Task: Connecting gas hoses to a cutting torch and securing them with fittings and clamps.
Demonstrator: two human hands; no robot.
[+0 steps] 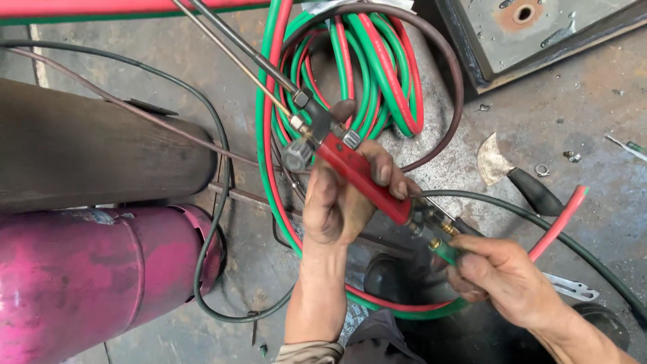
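Head view: my left hand [337, 205] grips the red-handled cutting torch [364, 178] above the coiled hoses [377, 74], so my right-hand fingers [472, 259], pinching the green hose end [446, 253], should seat it squarely on the brass fitting [438, 226].

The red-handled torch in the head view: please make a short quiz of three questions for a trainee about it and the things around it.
1. True or false: the left hand grips the red-handled torch.
2. What does the right hand pinch? A) green hose end B) knife C) pink cylinder
3. Fill in: the coiled hoses are red and ____.

Key: 1 true. 2 A, the green hose end at the torch's rear. 3 green.
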